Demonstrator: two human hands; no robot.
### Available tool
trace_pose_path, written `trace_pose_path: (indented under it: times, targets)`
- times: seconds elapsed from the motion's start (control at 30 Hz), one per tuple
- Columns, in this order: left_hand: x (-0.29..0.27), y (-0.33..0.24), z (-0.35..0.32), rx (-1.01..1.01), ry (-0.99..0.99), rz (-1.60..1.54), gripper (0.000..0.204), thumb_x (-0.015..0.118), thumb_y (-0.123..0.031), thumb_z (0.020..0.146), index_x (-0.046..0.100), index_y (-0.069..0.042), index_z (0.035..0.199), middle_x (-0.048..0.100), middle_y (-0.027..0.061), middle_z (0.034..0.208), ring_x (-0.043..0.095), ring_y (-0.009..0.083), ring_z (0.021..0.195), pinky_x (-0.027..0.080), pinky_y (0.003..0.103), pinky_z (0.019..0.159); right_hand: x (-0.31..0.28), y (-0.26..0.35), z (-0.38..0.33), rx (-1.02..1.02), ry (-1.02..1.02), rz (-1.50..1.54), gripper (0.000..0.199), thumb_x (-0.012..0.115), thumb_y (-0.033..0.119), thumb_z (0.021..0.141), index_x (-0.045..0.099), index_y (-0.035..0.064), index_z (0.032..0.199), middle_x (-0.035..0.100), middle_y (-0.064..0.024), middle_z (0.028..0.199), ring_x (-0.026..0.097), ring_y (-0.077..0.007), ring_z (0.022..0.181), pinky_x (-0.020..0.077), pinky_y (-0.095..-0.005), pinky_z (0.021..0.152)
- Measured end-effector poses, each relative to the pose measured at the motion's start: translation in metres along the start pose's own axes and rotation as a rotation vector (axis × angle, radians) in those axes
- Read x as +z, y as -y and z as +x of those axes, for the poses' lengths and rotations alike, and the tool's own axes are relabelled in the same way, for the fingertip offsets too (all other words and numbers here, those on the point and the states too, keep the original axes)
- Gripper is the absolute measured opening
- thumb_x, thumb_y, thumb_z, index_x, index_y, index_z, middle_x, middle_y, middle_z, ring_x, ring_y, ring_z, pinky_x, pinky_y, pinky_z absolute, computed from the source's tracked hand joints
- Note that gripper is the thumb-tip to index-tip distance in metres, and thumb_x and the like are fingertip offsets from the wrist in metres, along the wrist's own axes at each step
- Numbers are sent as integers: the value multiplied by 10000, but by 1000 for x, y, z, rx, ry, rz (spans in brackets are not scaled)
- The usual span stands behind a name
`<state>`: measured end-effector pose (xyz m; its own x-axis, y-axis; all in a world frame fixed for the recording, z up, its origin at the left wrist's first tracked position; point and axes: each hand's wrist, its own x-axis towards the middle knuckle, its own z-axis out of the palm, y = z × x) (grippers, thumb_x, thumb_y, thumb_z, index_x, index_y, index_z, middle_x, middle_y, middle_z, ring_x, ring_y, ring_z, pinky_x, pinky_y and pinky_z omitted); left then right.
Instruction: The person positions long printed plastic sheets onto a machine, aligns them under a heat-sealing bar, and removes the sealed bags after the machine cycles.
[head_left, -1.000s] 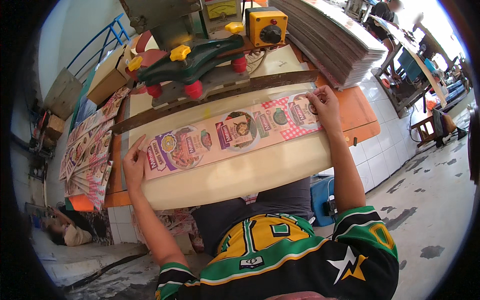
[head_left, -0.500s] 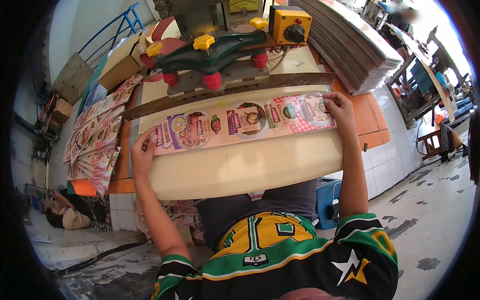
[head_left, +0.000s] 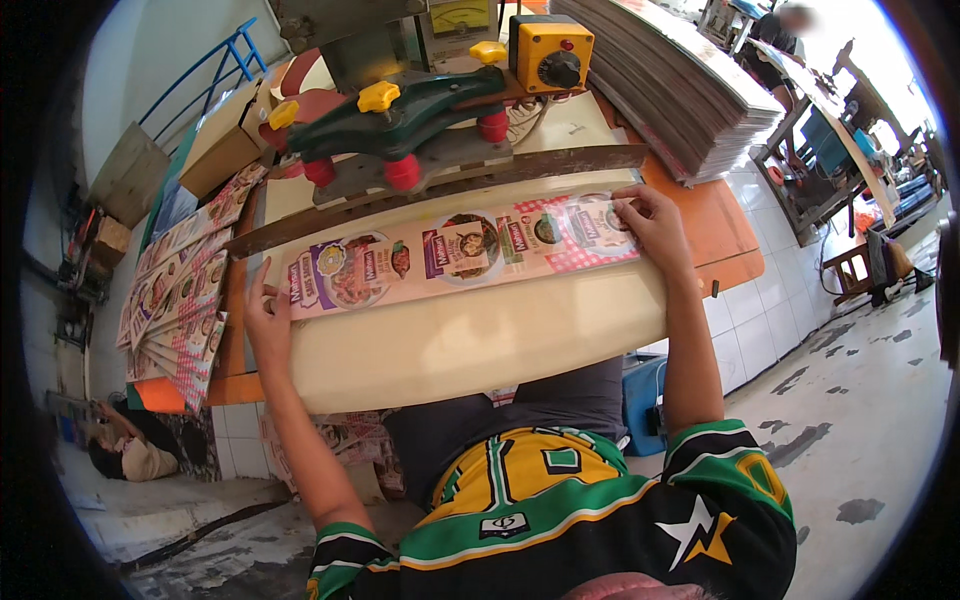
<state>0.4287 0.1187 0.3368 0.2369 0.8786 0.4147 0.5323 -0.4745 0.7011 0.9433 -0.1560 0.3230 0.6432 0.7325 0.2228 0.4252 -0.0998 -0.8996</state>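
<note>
Leftmost, a fanned pile of printed strips (head_left: 180, 300) sits near the orange table's (head_left: 728, 240) left edge, just beside the left hand (head_left: 267, 312). That hand's fingers stand at the left end of a long printed strip (head_left: 415, 268); whether they pinch it, I cannot tell. The strip lies slantwise across a cream sheet (head_left: 480, 345), whose broad near band shows between strip and lap, giving sideways room between the forearms. Along the far side runs a brown metal bar (head_left: 440, 198), with a green clamp frame (head_left: 400, 122) above it. The right hand (head_left: 648, 225) pinches the strip's far right corner between thumb and fingers; a stack of boards (head_left: 680, 90) rises beyond.
</note>
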Motion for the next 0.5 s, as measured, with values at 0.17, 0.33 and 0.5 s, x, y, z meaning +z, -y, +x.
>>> trace_pose_path:
  times: [0.17, 0.33, 0.5]
  targets:
    - [-3, 12, 0, -7, 11, 23, 348, 668, -150, 986, 676, -67, 1324, 563, 74, 931, 570, 152, 781, 499, 307, 701, 7, 15, -8, -67, 8, -167, 282, 727, 170, 938, 730, 20, 1176, 671, -53, 828, 634, -122, 729, 497, -292, 657]
    - [-4, 12, 2, 31, 49, 87, 342, 665, -209, 993, 685, -53, 1296, 571, 101, 989, 583, 189, 799, 504, 334, 725, 19, 31, -16, -215, -74, -458, 330, 690, 236, 958, 717, 36, 1219, 632, -128, 979, 655, -249, 869, 509, -381, 786]
    - [-1, 1, -2, 112, -30, 145, 337, 676, -177, 962, 701, -56, 1276, 573, 113, 1035, 584, 212, 858, 500, 343, 776, 21, 29, -17, -257, -118, -546, 344, 681, 273, 944, 721, 71, 1219, 647, -162, 1064, 656, -353, 952, 512, -448, 841]
